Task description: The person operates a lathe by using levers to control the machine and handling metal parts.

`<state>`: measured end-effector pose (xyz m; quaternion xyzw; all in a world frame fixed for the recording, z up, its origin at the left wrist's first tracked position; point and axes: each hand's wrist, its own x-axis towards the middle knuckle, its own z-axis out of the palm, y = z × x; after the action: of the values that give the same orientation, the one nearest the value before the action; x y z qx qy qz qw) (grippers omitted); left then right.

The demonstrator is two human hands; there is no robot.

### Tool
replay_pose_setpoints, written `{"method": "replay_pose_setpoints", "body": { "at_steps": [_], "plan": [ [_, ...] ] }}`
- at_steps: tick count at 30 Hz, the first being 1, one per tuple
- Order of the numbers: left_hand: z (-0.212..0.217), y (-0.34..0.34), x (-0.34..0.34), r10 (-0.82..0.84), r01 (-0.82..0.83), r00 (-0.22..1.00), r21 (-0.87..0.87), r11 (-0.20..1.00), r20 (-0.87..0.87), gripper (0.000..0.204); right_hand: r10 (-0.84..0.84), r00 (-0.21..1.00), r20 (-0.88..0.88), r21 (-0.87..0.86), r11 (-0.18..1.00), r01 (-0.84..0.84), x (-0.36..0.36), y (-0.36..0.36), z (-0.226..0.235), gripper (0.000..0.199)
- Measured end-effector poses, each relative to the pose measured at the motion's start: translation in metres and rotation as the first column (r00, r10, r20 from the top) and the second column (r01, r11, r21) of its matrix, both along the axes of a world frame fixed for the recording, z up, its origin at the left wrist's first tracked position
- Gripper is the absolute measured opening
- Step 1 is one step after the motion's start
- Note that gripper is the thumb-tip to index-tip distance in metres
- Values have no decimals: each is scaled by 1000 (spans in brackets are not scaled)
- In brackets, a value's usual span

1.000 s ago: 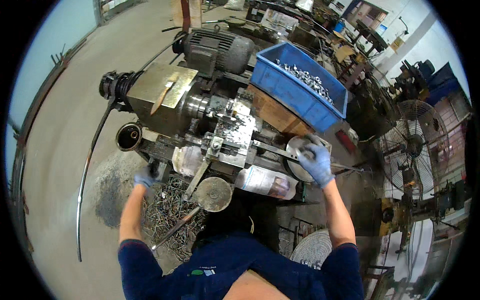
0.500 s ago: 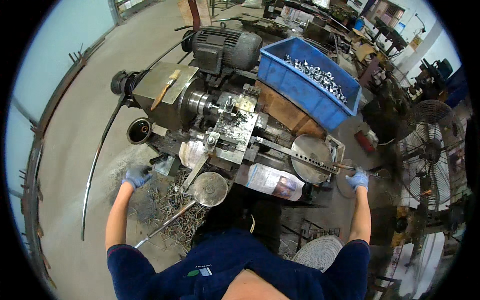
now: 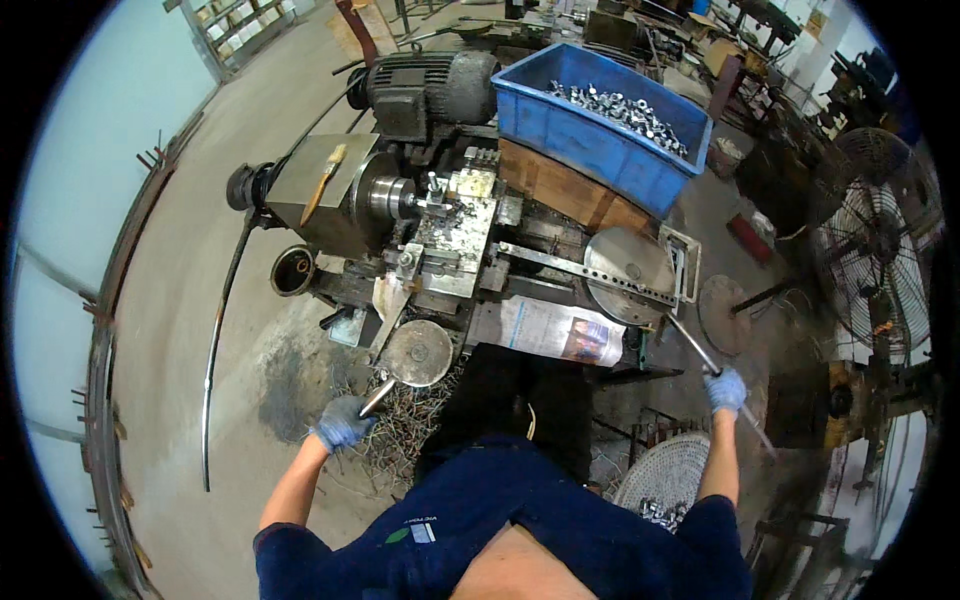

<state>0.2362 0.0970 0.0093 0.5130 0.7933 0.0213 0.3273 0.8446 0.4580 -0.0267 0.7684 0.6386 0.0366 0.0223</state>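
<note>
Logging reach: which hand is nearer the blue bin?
Right. The right hand grips a long lever below the blue bin; the left hand is farther, lower left.

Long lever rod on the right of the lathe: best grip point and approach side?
Grip the lever rod near its free lower end, where the right hand is wrapped around it now. It slopes down from the round metal disc toward the person, so the outer end likely gives the most leverage. Come from the operator's side, fist closed across the bar; it is thin and bare there.
</note>
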Motion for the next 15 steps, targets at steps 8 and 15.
{"method": "replay_pose_setpoints", "body": {
  "at_steps": [8, 15],
  "plan": [
    [-31, -10, -9, 13, -12, 1000, 108, 994, -10, 25, -135, 989, -66, -73, 989, 131, -38, -53, 15, 49],
    [-19, 1, -5, -30, 25, 999, 193, 981, 24, 24, -150, 982, -116, -79, 987, 141, -37, -57, 11, 47]
  ]
}}
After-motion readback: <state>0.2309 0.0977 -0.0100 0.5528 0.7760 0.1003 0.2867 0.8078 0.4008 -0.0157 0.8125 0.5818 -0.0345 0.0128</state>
